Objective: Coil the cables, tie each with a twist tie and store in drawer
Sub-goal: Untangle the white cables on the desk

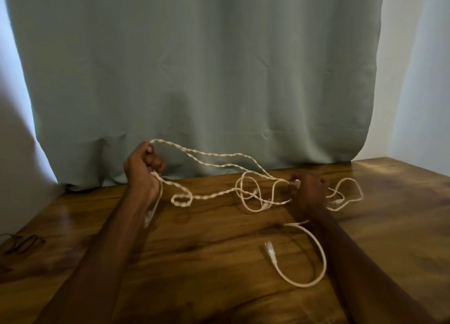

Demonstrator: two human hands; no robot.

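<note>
A long white twisted cable [214, 156] hangs in the air between my two hands above the wooden table [194, 250]. My left hand [143, 165] is raised at the left, closed around a loop of the cable, and one end dangles past my wrist. My right hand [308, 187] is lower, at the right, pinching the cable near a tangle of loose loops [253, 194] lying on the table. A second white cable [311, 258] with a plug lies in a curve near my right forearm. More loops [348, 194] lie to the right of my right hand.
A pale green curtain [194, 68] hangs behind the table's back edge. A pair of glasses [19, 243] lies at the table's left edge. White wall shows at both sides.
</note>
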